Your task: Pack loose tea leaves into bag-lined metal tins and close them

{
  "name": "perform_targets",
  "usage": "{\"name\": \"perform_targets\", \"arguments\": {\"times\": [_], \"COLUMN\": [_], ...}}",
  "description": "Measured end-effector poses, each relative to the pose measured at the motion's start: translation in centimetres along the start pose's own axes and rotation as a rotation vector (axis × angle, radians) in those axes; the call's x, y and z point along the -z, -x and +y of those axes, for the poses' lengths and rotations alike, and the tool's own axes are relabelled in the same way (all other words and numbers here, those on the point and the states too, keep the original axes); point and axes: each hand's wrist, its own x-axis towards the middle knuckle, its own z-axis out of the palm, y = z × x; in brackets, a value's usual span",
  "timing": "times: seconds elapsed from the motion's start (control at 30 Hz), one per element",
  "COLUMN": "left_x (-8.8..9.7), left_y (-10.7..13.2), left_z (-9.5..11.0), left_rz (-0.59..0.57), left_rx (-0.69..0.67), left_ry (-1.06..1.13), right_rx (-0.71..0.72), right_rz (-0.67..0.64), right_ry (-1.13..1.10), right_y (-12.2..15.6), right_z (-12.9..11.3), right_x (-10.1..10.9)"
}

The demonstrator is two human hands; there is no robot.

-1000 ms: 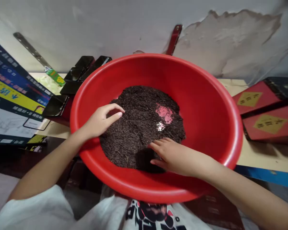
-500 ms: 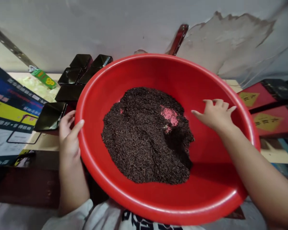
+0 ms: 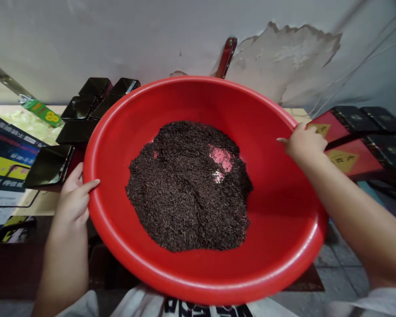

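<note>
A large red plastic basin [image 3: 277, 259] fills the middle of the view. Inside lies a heap of dark loose tea leaves [image 3: 181, 193], with pink patches of the bottom showing through. My left hand [image 3: 75, 191] grips the basin's left rim, thumb over the top and fingers underneath. On the opposite side my right hand [image 3: 305, 143] is closed over the right rim, its thumb on the inside and its other fingers curled over the outer edge, partly hidden.
Open black tins [image 3: 49, 165] stand to the left, near a green carton [image 3: 42, 112] and a printed box [image 3: 9, 163]. Red boxes with black lids [image 3: 356, 154] lie at the right. Behind rises a wall [image 3: 135, 35] with peeling plaster and a red-brown upright post [image 3: 226, 57].
My right hand has gone from open above the basin's inside to gripping its right rim. The basin sits further left in view, and the background has shifted left too.
</note>
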Motion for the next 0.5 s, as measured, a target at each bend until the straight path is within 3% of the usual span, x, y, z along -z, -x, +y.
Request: {"name": "perform_targets", "arguments": {"times": [0.1,0.3,0.4,0.5], "left_x": [0.1,0.2,0.3,1.4], "left_y": [0.0,-0.3,-1.0,-1.7], "left_z": [-0.1,-0.2,-0.7,-2.2], "left_rz": [-0.023,-0.043,0.010,0.112], "left_rx": [-0.026,-0.057,-0.038,-0.129], "left_ry": [-0.028,-0.034,-0.001,-0.127], "right_rx": [-0.144,-0.161,-0.156,-0.058], "right_rz": [-0.174,-0.195,-0.153,0.039], "right_ry": [-0.138,-0.207,-0.218,-0.261], "right_y": [0.5,1.1,1.4,1.6], "right_z": [-0.5,-0.5,-1.0,-2.4], "right_x": [1.8,2.4,2.9,4.3]}}
